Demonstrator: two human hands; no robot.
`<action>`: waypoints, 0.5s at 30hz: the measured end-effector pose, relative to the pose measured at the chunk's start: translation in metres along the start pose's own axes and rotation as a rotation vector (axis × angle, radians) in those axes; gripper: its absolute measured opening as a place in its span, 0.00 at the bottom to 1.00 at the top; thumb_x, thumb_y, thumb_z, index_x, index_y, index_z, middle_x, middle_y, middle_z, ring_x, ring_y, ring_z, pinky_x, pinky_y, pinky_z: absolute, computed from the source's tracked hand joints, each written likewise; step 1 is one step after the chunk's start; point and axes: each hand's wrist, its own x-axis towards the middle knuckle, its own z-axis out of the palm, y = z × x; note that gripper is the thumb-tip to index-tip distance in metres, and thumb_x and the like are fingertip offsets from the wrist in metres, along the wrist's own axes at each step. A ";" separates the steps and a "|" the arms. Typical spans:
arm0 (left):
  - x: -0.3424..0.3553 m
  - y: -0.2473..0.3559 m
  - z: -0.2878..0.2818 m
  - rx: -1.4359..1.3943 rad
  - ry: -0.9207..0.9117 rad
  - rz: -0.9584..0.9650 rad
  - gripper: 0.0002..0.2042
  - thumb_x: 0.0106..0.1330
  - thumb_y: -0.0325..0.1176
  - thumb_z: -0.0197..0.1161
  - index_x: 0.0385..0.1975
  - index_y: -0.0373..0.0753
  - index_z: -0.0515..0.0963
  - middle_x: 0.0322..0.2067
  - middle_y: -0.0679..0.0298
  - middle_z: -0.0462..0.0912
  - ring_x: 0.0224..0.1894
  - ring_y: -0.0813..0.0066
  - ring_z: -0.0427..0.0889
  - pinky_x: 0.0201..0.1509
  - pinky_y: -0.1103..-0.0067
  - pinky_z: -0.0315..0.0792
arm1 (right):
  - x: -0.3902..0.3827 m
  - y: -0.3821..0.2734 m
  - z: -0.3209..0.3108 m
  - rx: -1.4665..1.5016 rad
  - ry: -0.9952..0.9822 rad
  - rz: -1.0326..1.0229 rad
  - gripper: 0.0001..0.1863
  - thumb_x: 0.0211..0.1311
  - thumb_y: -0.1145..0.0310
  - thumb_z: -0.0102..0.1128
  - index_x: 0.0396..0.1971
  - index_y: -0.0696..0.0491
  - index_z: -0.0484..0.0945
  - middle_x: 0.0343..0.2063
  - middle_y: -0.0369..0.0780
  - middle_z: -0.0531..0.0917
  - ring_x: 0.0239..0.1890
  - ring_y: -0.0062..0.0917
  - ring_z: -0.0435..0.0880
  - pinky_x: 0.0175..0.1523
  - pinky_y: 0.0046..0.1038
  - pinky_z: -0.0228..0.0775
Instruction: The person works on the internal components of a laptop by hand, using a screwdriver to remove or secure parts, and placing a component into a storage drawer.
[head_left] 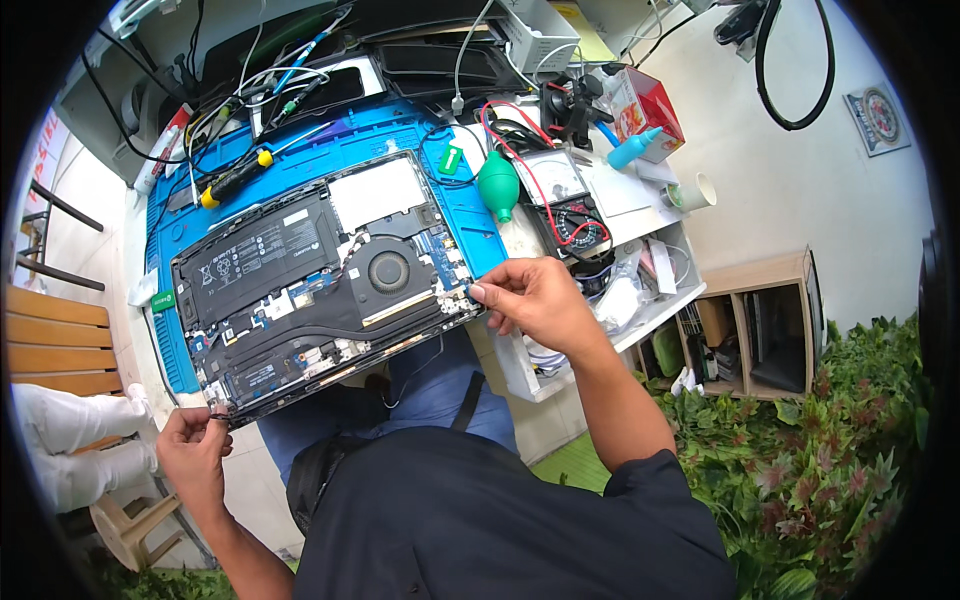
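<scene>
An opened laptop [300, 335] lies tilted across the blue work mat [480, 230], its insides bare. It has a black battery [255, 255], a round cooling fan [388, 270], blue circuit boards and a silver-white panel [377, 196]. The edge nearest me juts past the mat, over my lap. With thumb and fingers closed, my left hand [195, 455] pinches the laptop's near left corner. My right hand [535, 300] is closed at the right-hand corner, thumb and forefinger on the frame's edge. Whatever small part may lie between the fingertips is hidden.
Beyond the laptop lie yellow-and-black screwdrivers [237, 180] and tangled cables. A green air blower [498, 187], a multimeter [575, 225] with red leads and a light-blue bottle [635, 148] are on the right. An open drawer [530, 375] juts out below them. Another person's white-clothed legs [80, 440] are at left.
</scene>
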 end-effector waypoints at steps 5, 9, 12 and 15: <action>0.002 -0.002 -0.002 0.006 -0.014 -0.001 0.08 0.71 0.26 0.74 0.35 0.28 0.82 0.25 0.63 0.85 0.22 0.83 0.82 0.25 0.83 0.77 | 0.002 0.010 0.006 0.007 0.032 -0.041 0.10 0.73 0.70 0.73 0.38 0.64 0.90 0.26 0.39 0.90 0.26 0.17 0.89 0.31 0.22 0.83; 0.001 0.003 0.000 0.014 -0.016 -0.009 0.08 0.71 0.26 0.73 0.35 0.27 0.82 0.24 0.63 0.85 0.22 0.83 0.82 0.25 0.83 0.77 | 0.000 0.018 0.010 -0.008 0.090 -0.109 0.10 0.73 0.72 0.72 0.37 0.65 0.90 0.27 0.39 0.91 0.27 0.19 0.91 0.32 0.22 0.84; 0.000 0.007 0.000 0.008 -0.017 -0.023 0.08 0.70 0.25 0.73 0.34 0.27 0.82 0.24 0.62 0.85 0.22 0.82 0.82 0.26 0.83 0.77 | 0.000 0.018 0.013 -0.055 0.109 -0.128 0.10 0.73 0.72 0.71 0.36 0.65 0.90 0.27 0.39 0.91 0.27 0.19 0.91 0.32 0.22 0.84; -0.004 0.009 0.000 -0.003 -0.003 -0.035 0.07 0.67 0.24 0.73 0.33 0.27 0.83 0.22 0.61 0.84 0.21 0.79 0.81 0.26 0.81 0.76 | 0.002 0.009 0.013 -0.085 0.095 -0.131 0.10 0.72 0.72 0.72 0.36 0.65 0.90 0.26 0.39 0.91 0.26 0.19 0.91 0.32 0.22 0.84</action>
